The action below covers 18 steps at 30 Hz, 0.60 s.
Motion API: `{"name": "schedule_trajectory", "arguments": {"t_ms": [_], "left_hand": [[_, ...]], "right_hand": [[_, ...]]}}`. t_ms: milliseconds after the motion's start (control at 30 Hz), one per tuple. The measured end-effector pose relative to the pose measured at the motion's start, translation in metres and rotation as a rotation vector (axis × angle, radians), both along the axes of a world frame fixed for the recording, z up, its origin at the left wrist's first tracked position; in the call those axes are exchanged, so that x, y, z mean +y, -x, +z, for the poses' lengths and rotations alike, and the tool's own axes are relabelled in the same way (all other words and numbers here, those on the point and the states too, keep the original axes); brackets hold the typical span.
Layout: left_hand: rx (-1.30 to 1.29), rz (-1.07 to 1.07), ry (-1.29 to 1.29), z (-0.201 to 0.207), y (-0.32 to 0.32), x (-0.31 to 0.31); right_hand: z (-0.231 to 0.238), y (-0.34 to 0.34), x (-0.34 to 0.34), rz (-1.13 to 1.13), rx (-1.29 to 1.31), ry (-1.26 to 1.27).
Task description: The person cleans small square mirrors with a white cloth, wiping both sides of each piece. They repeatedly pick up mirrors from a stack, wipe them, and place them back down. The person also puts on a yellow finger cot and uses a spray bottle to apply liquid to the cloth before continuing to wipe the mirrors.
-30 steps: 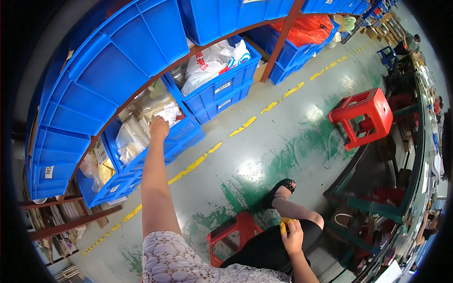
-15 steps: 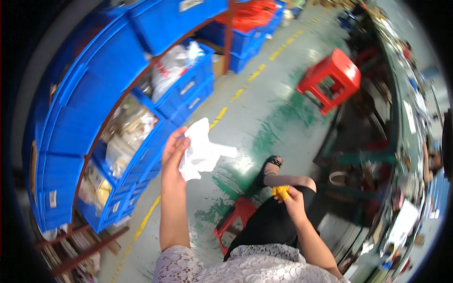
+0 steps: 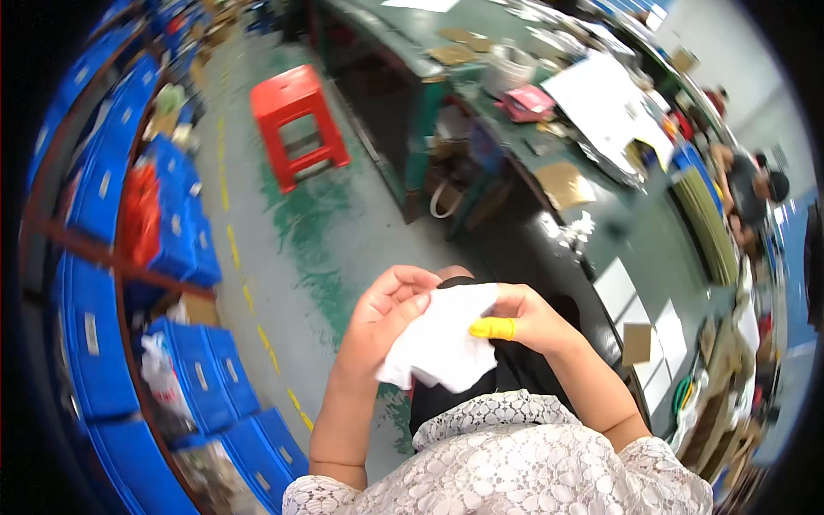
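Observation:
In front of my body I hold a soft, crumpled white piece of cloth or tissue [image 3: 442, 343]. My left hand [image 3: 373, 318] grips its left part, with the thumb lying over the top edge. On the other side, my right hand [image 3: 541, 322] pinches it; a yellow finger cot [image 3: 493, 328] covers that thumb, which presses on the white piece. The other fingers of my right hand are partly hidden behind it.
A dark-topped worktable [image 3: 635, 215] runs along my right, with white sheets [image 3: 601, 94], small white pieces [image 3: 578, 230] and a pink packet [image 3: 528, 101] on it. Ahead stands a red plastic stool [image 3: 296, 86]. Blue bins [image 3: 94, 343] fill racks on the left. Another person [image 3: 755, 193] is beyond the table.
My view has swung right toward the worktable. Both hands have come together, and my right hand, earlier apart by my knee, now grips the white piece too.

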<state>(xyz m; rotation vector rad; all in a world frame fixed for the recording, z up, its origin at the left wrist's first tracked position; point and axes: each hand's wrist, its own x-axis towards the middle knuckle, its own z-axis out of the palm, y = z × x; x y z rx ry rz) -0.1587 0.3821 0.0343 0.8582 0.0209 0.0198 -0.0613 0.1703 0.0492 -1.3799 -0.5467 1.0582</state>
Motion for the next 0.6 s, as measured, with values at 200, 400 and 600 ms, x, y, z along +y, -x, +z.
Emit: {"name": "schedule_trajectory", "arguments": {"t_ms": [200, 400, 600], "left_hand": [[0.148, -0.289, -0.058, 0.013, -0.074, -0.07], [-0.103, -0.758, -0.602, 0.036, -0.08, -0.155], [-0.485, -1.229, -0.895, 0.06, -0.053, -0.254]], "right_hand": [[0.009, 0.019, -0.091, -0.564, 0.047, -0.106], [0.009, 0.073, -0.169, -0.64, 0.035, -0.16], [-0.009, 0.143, -0.26, -0.693, -0.217, -0.082]]}}
